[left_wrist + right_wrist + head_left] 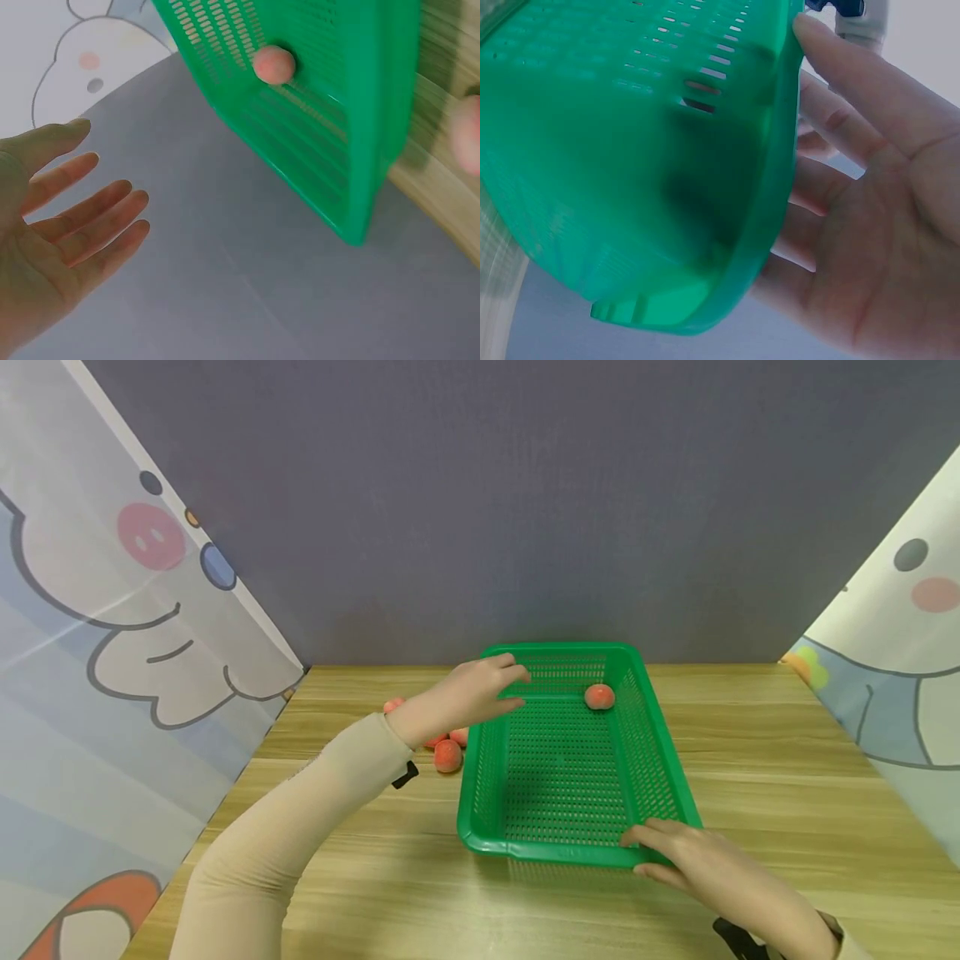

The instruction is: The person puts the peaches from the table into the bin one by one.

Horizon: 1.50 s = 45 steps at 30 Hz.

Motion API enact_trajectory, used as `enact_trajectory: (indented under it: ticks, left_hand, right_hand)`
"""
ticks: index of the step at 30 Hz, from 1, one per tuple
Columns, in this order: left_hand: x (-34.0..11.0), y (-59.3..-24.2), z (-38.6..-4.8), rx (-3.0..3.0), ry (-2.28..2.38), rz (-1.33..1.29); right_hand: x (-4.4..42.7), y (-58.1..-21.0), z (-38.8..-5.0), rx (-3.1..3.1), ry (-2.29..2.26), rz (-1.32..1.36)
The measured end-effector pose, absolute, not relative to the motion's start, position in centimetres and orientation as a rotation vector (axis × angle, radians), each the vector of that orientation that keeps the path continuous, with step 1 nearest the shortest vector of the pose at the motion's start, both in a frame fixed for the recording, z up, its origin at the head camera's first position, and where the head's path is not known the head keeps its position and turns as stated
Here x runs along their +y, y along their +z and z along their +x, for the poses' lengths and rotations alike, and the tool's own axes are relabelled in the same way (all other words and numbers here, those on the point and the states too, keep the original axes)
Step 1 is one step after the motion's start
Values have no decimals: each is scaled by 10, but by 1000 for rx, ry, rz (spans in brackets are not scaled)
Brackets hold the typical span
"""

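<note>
Left grip [476,689], spread, is hovering near basket [562,760], ten o'clock; right grip [686,856] is pinching five-o'clock rim [592,856], ideally without tilting

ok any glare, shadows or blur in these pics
Head: pale sheen on the table in front of the basket; left wrist: the peach at the right edge looks blurry; right wrist: dark, soft-edged shadow on the basket, top right washed out.

Left grip [477,687] hovers, right grip [693,856] holds a green basket [558,768] containing one peach [599,697].
</note>
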State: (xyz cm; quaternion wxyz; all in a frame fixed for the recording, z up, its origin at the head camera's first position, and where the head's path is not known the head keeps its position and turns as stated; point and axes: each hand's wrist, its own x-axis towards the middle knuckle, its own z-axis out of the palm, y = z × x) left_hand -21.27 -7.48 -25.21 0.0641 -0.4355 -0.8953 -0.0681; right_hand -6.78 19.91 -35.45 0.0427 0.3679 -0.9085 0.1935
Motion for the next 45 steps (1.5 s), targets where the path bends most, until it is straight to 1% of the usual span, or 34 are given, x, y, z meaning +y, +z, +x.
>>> enact_trajectory:
  ticks: [9,16,23,32,45]
  left_hand:
    - [-109,-268,-209,-2611,-348,-1240]
    - [-122,-283,-207,-2450,-407,-1247]
    - [-135,-297,-202,-2473,-477,-1132]
    - [-150,-328,-199,-2527,-472,-983]
    - [-160,-370,-204,-2671,-519,-919]
  right_hand:
    - [199,-354,-67,-2780,597,1126]
    - [198,-354,-67,-2774,586,1124]
    - [198,-353,-66,-2785,584,1117]
    - [197,-354,-66,-2782,586,1114]
    - [198,-354,-66,-2773,586,1117]
